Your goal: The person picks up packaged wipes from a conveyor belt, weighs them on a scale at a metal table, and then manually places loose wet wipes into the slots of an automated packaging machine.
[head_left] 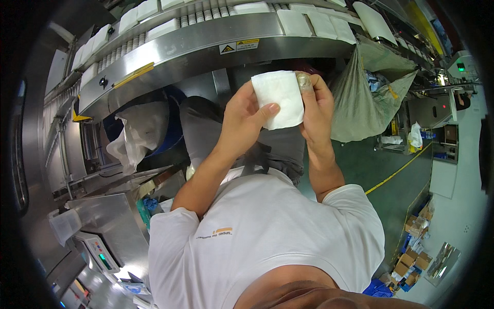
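Observation:
I hold a white, soft rectangular tissue pack [278, 98] up in front of me with both hands. My left hand [242, 121] grips its left side, with the thumb pressed across the front near the lower edge. My right hand [316, 110] closes around its right side, and a taped fingertip shows at the pack's upper right corner. The pack sits just below the edge of a steel conveyor [195, 44].
The conveyor carries several white packs [314, 23] and rows of small white rolls [198, 15]. A large grey-green sack [360, 98] hangs at the right. A white bag in a blue bin [139, 134] and a steel machine with a control panel [100, 252] stand at the left. Cardboard boxes [414, 247] sit on the green floor.

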Tool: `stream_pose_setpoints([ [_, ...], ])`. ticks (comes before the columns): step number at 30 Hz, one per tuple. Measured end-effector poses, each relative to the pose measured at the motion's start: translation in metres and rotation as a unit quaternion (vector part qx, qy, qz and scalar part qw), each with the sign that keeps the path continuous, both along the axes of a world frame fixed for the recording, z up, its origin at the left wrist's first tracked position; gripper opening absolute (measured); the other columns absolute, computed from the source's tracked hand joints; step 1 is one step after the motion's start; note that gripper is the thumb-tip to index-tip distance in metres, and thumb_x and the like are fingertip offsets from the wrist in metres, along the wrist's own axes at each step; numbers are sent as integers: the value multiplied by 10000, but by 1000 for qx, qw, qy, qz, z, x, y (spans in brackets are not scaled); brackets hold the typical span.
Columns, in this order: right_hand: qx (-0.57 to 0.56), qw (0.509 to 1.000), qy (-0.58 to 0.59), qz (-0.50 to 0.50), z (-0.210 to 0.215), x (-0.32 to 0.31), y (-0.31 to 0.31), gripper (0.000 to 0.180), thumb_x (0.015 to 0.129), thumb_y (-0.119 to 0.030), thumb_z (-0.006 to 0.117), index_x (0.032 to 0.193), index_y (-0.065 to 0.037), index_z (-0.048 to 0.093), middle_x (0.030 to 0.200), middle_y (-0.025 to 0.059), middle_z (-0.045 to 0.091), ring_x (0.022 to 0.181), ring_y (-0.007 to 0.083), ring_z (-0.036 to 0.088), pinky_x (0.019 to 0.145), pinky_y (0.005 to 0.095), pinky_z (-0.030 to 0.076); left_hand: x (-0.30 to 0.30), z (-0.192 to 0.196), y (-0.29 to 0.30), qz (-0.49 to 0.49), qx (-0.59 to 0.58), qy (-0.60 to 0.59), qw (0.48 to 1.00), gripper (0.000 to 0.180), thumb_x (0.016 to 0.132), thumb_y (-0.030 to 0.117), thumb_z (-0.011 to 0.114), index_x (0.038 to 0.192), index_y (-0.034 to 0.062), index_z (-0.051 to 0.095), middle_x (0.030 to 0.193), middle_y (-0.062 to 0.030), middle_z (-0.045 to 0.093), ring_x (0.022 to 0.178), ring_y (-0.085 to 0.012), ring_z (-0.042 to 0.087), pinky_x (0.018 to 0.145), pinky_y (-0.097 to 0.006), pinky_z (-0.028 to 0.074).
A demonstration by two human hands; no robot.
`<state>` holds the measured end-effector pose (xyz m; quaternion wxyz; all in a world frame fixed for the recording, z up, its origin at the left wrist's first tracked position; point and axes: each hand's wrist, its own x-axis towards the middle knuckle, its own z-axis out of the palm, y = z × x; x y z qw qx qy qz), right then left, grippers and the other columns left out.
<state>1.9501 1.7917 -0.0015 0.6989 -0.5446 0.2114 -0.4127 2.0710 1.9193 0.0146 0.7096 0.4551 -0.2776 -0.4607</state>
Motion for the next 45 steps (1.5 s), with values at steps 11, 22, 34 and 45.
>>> stream_pose_setpoints([
  [11,-8,990,138,22,-55,-22,-7,187,1059,-213,591,1094,-41,656,1045,76,700,831,95,612,647,238,493,140,-162,174,633,197,-165,731,358,871,26,731,1192,5,573,1083,-105,649,1000,-209,628,886,-368,518],
  [22,-112,974,146,130,-61,-14,-16,116,1024,-132,641,1056,-21,638,1015,26,670,824,66,604,711,228,515,357,-344,309,703,470,-3,535,304,1007,193,511,1243,4,543,1178,-203,584,1086,-325,599,989,-431,481],
  [34,-104,965,235,52,-60,-51,-18,158,1003,-172,678,1013,-17,653,872,4,660,793,61,581,714,266,503,285,-368,249,536,543,-211,611,517,985,452,569,1182,-7,703,1230,-269,683,1104,-450,654,937,-550,507],
  [45,-135,960,207,130,-57,-19,-33,147,988,-149,688,1032,-11,661,898,23,684,804,76,614,732,272,531,228,-279,235,275,480,-545,630,415,913,284,685,1170,-41,647,951,-305,684,928,-516,637,814,-546,507],
])
